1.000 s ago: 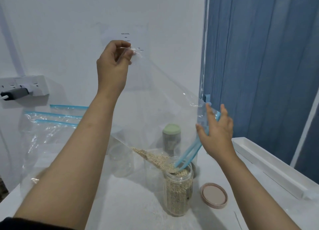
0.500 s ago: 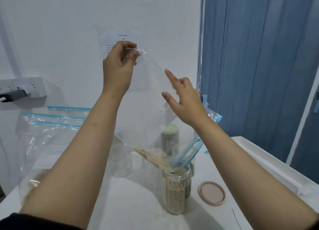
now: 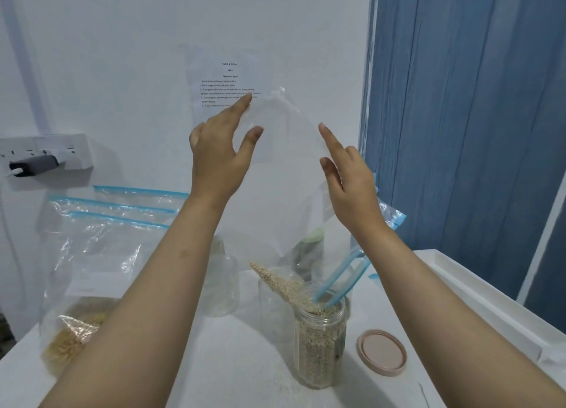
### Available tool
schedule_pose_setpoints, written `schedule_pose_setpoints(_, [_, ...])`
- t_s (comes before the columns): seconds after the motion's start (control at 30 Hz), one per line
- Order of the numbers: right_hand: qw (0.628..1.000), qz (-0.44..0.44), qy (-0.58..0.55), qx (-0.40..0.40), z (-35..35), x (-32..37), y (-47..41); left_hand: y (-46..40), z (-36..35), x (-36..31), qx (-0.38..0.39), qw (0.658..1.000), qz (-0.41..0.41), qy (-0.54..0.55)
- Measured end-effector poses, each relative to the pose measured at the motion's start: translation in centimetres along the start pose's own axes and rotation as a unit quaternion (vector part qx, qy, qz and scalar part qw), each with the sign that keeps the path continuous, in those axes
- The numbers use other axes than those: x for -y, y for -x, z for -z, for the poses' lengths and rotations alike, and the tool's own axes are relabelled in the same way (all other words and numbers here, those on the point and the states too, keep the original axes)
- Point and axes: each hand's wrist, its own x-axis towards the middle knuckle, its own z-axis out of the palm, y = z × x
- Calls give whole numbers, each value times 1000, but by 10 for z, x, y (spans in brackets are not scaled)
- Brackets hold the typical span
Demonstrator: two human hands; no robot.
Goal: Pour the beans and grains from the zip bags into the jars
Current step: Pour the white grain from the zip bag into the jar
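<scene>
Both hands, left hand (image 3: 219,159) and right hand (image 3: 352,187), press spread fingers against the upturned zip bag (image 3: 284,162), its mouth in the jar (image 3: 320,337) on the surface. Tapping downward gently should free the remaining grains (image 3: 280,280).

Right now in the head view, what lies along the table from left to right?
Zip bag of pale grain → empty clear jar → jar of grains → pink lid → white tray.
</scene>
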Motion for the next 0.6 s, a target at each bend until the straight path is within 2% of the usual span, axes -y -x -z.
schedule_pose_setpoints(0.17, [999, 9, -18, -27, 1, -2, 5, 30, -2, 9, 3, 997, 55, -45])
schedule_pose_setpoints(0.27, [999, 21, -26, -34, 0, -3, 8, 45, -5, 17, -9, 996, 86, -32])
schedule_pose_setpoints(0.6, [998, 7, -43, -54, -2, -5, 7, 42, -9, 25, -52, 997, 60, 16])
